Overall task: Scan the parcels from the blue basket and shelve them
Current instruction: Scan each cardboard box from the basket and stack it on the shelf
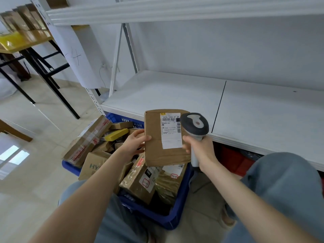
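My left hand grips the left edge of a flat brown parcel and holds it upright above the blue basket. A white shipping label with barcodes faces me on the parcel's right half. My right hand is wrapped round the handle of a grey and white barcode scanner, whose head sits just right of the label's top. Below, the basket holds several cardboard parcels, one yellow box and a crinkled gold-wrapped package.
A white metal shelf lies bare straight ahead, with another board above it. A red crate sits under the shelf at the right. At the far left a wooden table on black legs carries boxes. My knees flank the basket on the tiled floor.
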